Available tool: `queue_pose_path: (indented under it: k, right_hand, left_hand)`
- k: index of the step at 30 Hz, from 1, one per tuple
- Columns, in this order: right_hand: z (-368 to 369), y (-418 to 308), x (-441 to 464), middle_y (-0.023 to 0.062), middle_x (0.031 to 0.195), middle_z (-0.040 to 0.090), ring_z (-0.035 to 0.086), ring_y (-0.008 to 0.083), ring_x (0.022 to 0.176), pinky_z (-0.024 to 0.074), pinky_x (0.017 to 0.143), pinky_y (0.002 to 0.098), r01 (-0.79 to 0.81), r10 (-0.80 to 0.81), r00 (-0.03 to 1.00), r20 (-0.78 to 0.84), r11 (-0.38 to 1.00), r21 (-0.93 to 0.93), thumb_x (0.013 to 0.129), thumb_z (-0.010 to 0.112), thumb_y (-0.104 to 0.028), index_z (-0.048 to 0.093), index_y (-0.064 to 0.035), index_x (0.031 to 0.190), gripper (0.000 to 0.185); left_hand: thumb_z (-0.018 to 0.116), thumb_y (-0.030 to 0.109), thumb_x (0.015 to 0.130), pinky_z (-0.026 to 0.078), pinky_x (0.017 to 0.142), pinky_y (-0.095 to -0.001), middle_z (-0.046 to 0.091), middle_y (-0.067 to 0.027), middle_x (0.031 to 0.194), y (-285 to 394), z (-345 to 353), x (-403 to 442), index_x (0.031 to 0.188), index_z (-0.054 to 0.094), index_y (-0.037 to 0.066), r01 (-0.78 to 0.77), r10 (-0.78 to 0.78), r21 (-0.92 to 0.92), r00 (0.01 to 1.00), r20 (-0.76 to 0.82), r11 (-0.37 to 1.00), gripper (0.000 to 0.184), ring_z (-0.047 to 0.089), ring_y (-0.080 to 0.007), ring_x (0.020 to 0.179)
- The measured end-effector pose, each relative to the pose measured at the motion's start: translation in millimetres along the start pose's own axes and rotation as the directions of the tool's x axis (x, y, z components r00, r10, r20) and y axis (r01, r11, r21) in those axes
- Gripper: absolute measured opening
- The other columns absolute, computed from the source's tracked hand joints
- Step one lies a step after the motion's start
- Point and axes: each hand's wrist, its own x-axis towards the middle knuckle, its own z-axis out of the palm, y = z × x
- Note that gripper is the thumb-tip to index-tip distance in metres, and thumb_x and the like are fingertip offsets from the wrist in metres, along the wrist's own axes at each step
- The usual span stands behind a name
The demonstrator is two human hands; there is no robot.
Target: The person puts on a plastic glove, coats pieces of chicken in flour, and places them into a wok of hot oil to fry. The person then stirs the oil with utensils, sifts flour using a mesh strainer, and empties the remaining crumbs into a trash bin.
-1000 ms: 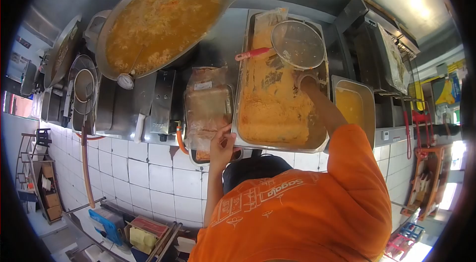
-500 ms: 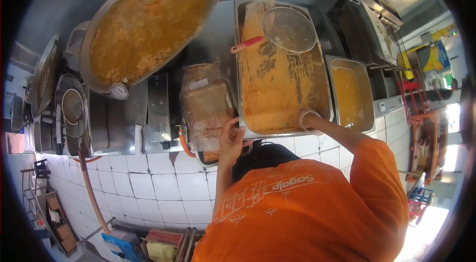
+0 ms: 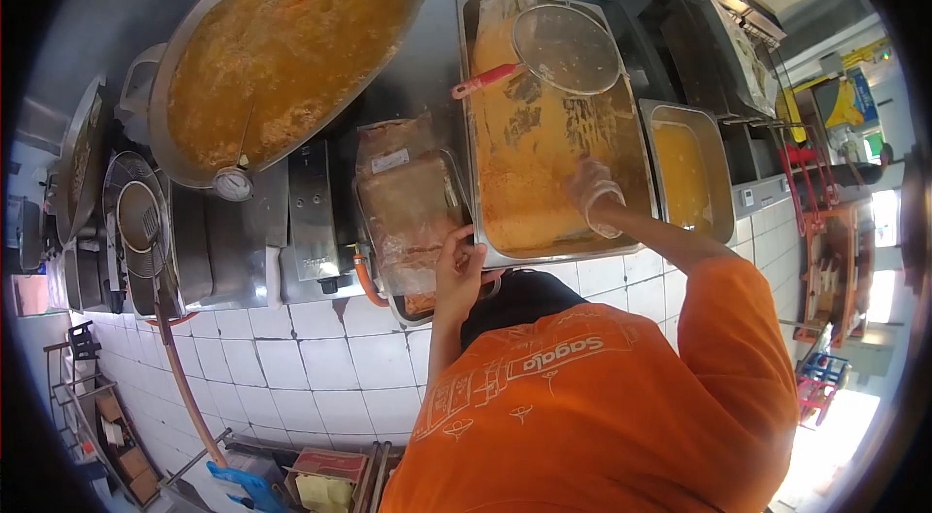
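Note:
A large metal tray (image 3: pixel 636 130) holds a wide layer of orange-yellow powder (image 3: pixel 519 183) with dark scraped streaks. My right hand (image 3: pixel 593 191), in a clear plastic glove, lies on this powder near the tray's front right, its fingers stretched forward. Bent around the tray's front left corner are the fingers of my bare left hand (image 3: pixel 458 261), touching the rim. A mesh strainer (image 3: pixel 568 47) with a red handle rests across the far end of the tray, beside a clear plastic bag (image 3: pixel 505 3). To the left, plastic-wrapped brownish food (image 3: pixel 413 198) fills a smaller tray.
At the far left stands a big pan of bubbling oil (image 3: pixel 291 57), with a dial thermometer (image 3: pixel 233 184) at its near rim. A smaller pan of yellow liquid (image 3: pixel 689 173) is on the right. A knife (image 3: pixel 274 275) and a wire skimmer (image 3: pixel 139 217) lie further left.
My right hand has moved forward and slightly left over the powder, away from the tray's front edge. My left hand stays at the corner.

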Motion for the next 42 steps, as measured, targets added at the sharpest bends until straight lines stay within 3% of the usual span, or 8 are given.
queue_pose_path:
  k: [4, 6, 10, 12, 31, 33, 37, 42]
  right_hand:
    - [36.7, -26.3, 36.5, 0.0177, 0.103, 0.054, 0.055, 0.0350, 0.088, 0.0451, 0.076, 0.0397, -0.454, 0.587, 0.809, 0.035, 0.586, 0.671, 0.083, 0.053, -0.016, 0.043, 0.0004, 0.117, 0.038]
    - [37.3, -39.9, 47.5, 0.0223, 0.122, 0.046, 0.049, 0.0376, 0.106, 0.0418, 0.088, 0.0398, 0.111, 0.650, 0.573, -0.500, 0.543, 0.833, 0.088, 0.047, -0.020, 0.044, 0.0025, 0.120, 0.039]
    - [32.6, -59.8, 65.7, 0.0207, 0.128, 0.041, 0.043, 0.0343, 0.117, 0.0344, 0.097, 0.0369, 0.496, 0.503, 0.588, -0.634, 0.395, 0.773, 0.089, 0.045, -0.016, 0.038, -0.0011, 0.127, 0.041]
    - [7.1, -55.2, 57.9, 0.0154, 0.128, 0.044, 0.044, 0.0285, 0.117, 0.0352, 0.097, 0.0341, 0.618, 0.348, 0.760, -0.549, -0.126, 0.776, 0.089, 0.043, -0.014, 0.041, -0.0060, 0.126, 0.038]
    - [31.5, -93.2, 48.8, 0.0118, 0.118, 0.053, 0.047, 0.0243, 0.112, 0.0346, 0.097, 0.0323, 0.526, -0.161, 0.771, -0.616, -0.382, 0.759, 0.089, 0.040, -0.008, 0.055, -0.0035, 0.111, 0.027]
    - [26.9, -94.9, 46.7, 0.0127, 0.120, 0.052, 0.043, 0.0224, 0.117, 0.0301, 0.102, 0.0325, -0.072, -0.346, 0.924, -0.163, -0.577, 0.814, 0.089, 0.043, -0.012, 0.052, -0.0011, 0.115, 0.030]
    - [38.5, -78.5, 54.2, 0.0134, 0.114, 0.055, 0.056, 0.0187, 0.102, 0.0457, 0.088, 0.0295, 0.108, -0.373, 0.803, -0.466, -0.677, 0.728, 0.088, 0.047, -0.023, 0.052, 0.0017, 0.115, 0.037]
    - [-1.2, -18.6, 12.1, 0.0123, 0.113, 0.058, 0.060, 0.0225, 0.096, 0.0498, 0.085, 0.0341, -0.742, -0.748, 0.627, -0.217, -0.659, 0.126, 0.092, 0.038, -0.027, 0.050, -0.0020, 0.118, 0.038]
  left_hand:
    - [0.052, 0.011, 0.089, 0.057, 0.069, -0.0310, 0.055, -0.0027, 0.088, 1.6, 3.9, -4.0, 0.120, 0.043, 0.007, -0.015, 0.015, 0.006, 1.000, -0.027, 1.000, 0.032, 0.055, -0.0106, 0.084]
    - [0.052, 0.007, 0.088, 0.057, 0.067, -0.0294, 0.053, -0.0025, 0.086, 3.3, 7.0, -4.2, 0.119, 0.043, 0.006, -0.012, 0.012, 0.007, 0.998, -0.058, 1.000, 0.032, 0.056, -0.0128, 0.084]
    - [0.052, 0.006, 0.088, 0.057, 0.066, -0.0288, 0.055, -0.0029, 0.086, 4.8, 13.1, -7.1, 0.119, 0.044, 0.006, -0.004, 0.002, -0.022, 0.992, -0.122, 1.000, 0.032, 0.057, -0.0133, 0.083]
    - [0.052, 0.005, 0.087, 0.057, 0.064, -0.0281, 0.056, -0.0034, 0.086, 8.7, 15.8, -7.1, 0.118, 0.046, 0.006, -0.018, 0.017, -0.010, 0.990, -0.142, 1.000, 0.031, 0.059, -0.0135, 0.082]
    - [0.052, 0.007, 0.088, 0.059, 0.057, -0.0267, 0.053, -0.0039, 0.086, 2.0, 28.3, -4.0, 0.116, 0.049, 0.001, -0.070, 0.096, 0.100, 0.954, -0.284, 0.993, 0.028, 0.056, -0.0102, 0.075]
    - [0.051, 0.007, 0.088, 0.059, 0.058, -0.0264, 0.053, -0.0040, 0.086, 1.4, 29.1, -6.1, 0.115, 0.049, 0.001, -0.069, 0.095, 0.099, 0.953, -0.287, 0.993, 0.028, 0.056, -0.0101, 0.076]
    - [0.052, 0.008, 0.088, 0.058, 0.059, -0.0260, 0.054, -0.0037, 0.086, 2.6, 30.7, -5.5, 0.115, 0.050, 0.001, -0.076, 0.105, 0.109, 0.948, -0.300, 0.991, 0.028, 0.057, -0.0103, 0.077]
    - [0.053, 0.010, 0.088, 0.058, 0.060, -0.0267, 0.054, -0.0032, 0.087, 4.0, 31.7, -6.9, 0.115, 0.050, 0.002, -0.055, 0.088, 0.113, 0.949, -0.302, 0.992, 0.029, 0.057, -0.0106, 0.079]
